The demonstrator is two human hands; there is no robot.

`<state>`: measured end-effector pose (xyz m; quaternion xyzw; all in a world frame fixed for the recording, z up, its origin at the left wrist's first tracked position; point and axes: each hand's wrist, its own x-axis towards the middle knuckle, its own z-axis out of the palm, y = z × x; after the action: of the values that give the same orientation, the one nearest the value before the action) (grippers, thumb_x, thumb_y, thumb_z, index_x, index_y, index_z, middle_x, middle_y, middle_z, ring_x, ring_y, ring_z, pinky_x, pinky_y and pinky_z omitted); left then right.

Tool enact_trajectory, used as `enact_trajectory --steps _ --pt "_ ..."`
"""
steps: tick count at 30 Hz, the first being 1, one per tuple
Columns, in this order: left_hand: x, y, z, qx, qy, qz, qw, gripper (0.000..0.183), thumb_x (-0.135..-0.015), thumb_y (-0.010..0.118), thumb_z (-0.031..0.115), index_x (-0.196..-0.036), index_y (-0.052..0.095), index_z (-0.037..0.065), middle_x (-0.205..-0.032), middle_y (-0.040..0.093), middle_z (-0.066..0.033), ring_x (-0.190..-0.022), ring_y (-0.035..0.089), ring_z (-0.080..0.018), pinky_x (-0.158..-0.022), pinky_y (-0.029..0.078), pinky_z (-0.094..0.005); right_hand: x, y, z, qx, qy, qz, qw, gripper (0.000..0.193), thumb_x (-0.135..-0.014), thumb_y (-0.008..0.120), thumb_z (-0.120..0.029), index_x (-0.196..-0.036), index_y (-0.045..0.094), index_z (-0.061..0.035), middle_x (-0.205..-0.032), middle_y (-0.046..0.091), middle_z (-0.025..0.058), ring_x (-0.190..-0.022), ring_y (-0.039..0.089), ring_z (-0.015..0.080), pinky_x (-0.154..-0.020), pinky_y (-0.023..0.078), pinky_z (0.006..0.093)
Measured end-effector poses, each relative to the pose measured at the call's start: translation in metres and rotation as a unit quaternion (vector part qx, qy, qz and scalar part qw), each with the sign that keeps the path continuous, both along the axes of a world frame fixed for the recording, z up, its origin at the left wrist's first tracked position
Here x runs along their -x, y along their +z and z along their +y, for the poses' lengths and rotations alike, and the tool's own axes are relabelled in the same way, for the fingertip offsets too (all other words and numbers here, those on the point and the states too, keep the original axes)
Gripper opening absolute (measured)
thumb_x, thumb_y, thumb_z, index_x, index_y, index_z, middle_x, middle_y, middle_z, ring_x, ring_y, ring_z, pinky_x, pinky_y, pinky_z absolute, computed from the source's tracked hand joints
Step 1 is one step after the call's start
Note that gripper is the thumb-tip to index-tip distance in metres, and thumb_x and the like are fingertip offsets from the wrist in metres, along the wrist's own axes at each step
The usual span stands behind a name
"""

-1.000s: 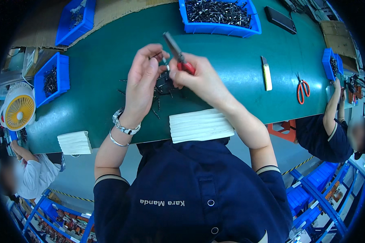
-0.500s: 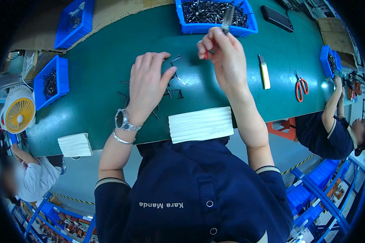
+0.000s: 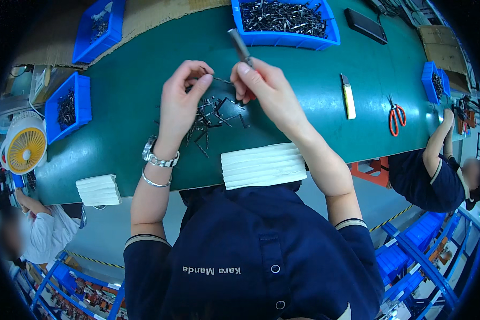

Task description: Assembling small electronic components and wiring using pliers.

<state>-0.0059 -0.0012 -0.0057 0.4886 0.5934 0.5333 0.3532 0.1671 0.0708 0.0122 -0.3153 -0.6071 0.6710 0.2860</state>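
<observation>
My left hand [image 3: 181,98] is closed, with thumb and forefinger pinching a thin dark metal part [image 3: 222,80]. Opposite it, my right hand [image 3: 269,93] grips a red-handled metal tool [image 3: 241,47]. Its long grey head points up and away to the left; most of its handle is hidden in my fingers, so its exact kind is unclear. The far end of the pinched part reaches close to my right fingers. Below and between my hands lies a loose pile of small dark metal parts [image 3: 213,114] on the green tabletop [image 3: 128,117].
Ahead stands a blue bin [image 3: 288,40] full of dark parts; smaller blue bins [image 3: 82,109] are at left. A yellow utility knife [image 3: 349,98], red-handled pliers [image 3: 394,117] and a black device [image 3: 365,25] lie at right. A white ribbed pad [image 3: 264,165] lines the near edge. Co-workers sit either side.
My left hand has lifted off the pile and now pinches one part. My right hand has come down and left with the tool, close to my left hand.
</observation>
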Motion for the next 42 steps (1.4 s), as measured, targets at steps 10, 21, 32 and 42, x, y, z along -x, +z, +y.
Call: enact_trajectory --steps 10,21,32,42 --pt "0.024 0.005 -0.006 -0.125 0.008 -0.064 0.990 0.007 -0.090 0.060 0.003 -0.097 0.058 0.001 -0.100 0.056 -0.0030 -0.089 0.053 -0.0086 -0.081 0.042 -0.0213 0.006 0.003 -0.014 -0.019 0.160 -0.099 0.982 0.048 -0.102 0.036 -0.041 -0.082 0.058 -0.0030 -0.059 0.047 -0.0012 -0.056 0.046 0.0076 -0.052 0.039 0.0224" --pt "0.028 0.005 -0.006 -0.126 0.021 -0.170 0.977 0.006 -0.091 0.058 0.002 -0.096 0.060 0.000 -0.103 0.062 -0.0073 -0.101 0.058 -0.0164 -0.091 0.044 -0.0281 0.004 0.005 -0.012 -0.036 0.147 -0.072 0.986 0.046 -0.102 0.036 -0.038 -0.084 0.059 -0.0031 -0.059 0.047 -0.0018 -0.055 0.045 0.0075 -0.051 0.038 0.0223" --pt "0.020 0.013 -0.009 -0.099 0.028 -0.071 0.992 0.013 -0.091 0.059 0.005 -0.102 0.063 -0.001 -0.099 0.062 -0.0053 -0.092 0.057 -0.0115 -0.084 0.045 -0.0237 0.004 0.006 -0.011 -0.041 0.152 -0.105 0.982 0.050 -0.101 0.036 -0.043 -0.082 0.059 -0.0028 -0.057 0.047 -0.0013 -0.054 0.046 0.0078 -0.050 0.038 0.0230" --pt "0.018 0.016 -0.010 -0.120 0.040 0.015 0.992 0.011 -0.088 0.061 0.001 -0.098 0.065 -0.003 -0.095 0.061 -0.0063 -0.090 0.058 -0.0132 -0.081 0.047 -0.0241 0.005 0.006 -0.013 -0.033 0.167 -0.104 0.980 0.053 -0.100 0.036 -0.046 -0.077 0.057 -0.0037 -0.056 0.043 -0.0026 -0.053 0.044 0.0079 -0.049 0.037 0.0232"
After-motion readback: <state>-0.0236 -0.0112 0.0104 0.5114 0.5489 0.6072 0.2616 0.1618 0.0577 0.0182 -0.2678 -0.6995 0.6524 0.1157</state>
